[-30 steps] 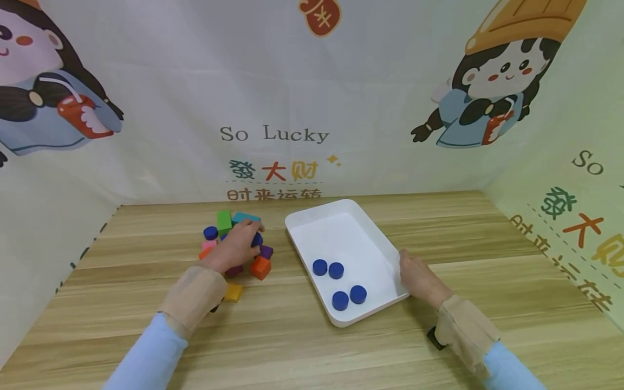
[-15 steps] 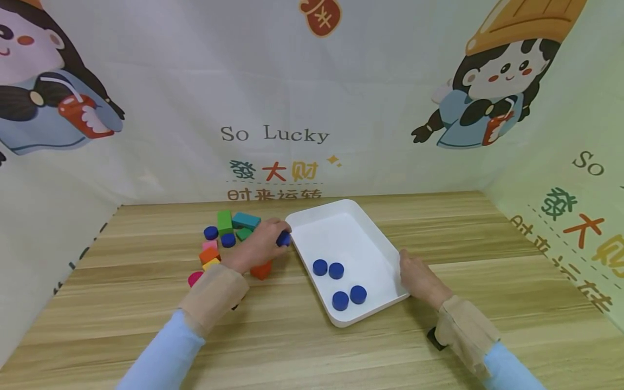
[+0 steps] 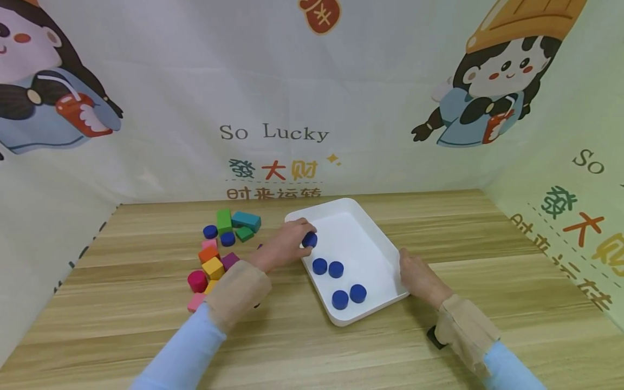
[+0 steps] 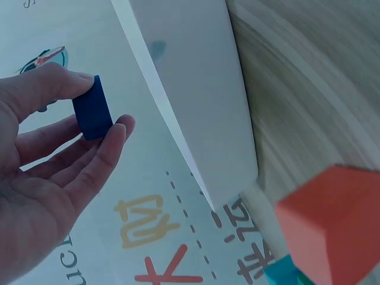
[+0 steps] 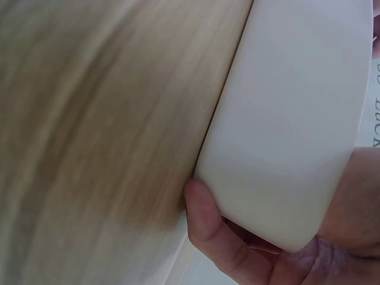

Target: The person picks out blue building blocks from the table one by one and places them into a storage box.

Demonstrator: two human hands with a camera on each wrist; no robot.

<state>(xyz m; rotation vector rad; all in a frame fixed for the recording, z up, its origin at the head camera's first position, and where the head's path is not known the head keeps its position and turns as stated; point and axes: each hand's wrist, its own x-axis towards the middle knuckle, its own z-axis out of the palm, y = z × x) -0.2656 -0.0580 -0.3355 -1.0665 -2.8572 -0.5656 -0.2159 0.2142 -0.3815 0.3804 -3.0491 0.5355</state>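
Observation:
My left hand point(image 3: 285, 244) pinches a blue round block point(image 3: 309, 239) between thumb and fingertips, over the left side of a white tray point(image 3: 348, 230). In the left wrist view the same blue block point(image 4: 92, 108) is seen edge-on, above the tray wall point(image 4: 193, 89). Several more blue round blocks point(image 3: 339, 299) lie flat inside the tray, towards its near end. At the tray's right side my right hand point(image 3: 420, 276) grips the wall near the corner. The right wrist view shows its fingers point(image 5: 208, 217) curled round that corner of the tray point(image 5: 279, 136).
Left of the tray lies a loose group of coloured blocks, among them a green block point(image 3: 224, 221), a teal block point(image 3: 246, 221) and two blue round blocks point(image 3: 227, 239). My left forearm hides part of it. A printed cloth point(image 3: 370, 97) stands behind the wooden table point(image 3: 439, 216).
My left hand has lifted the blue round block from the group and carried it right, over the tray's left wall. The right hand and the tray have stayed put.

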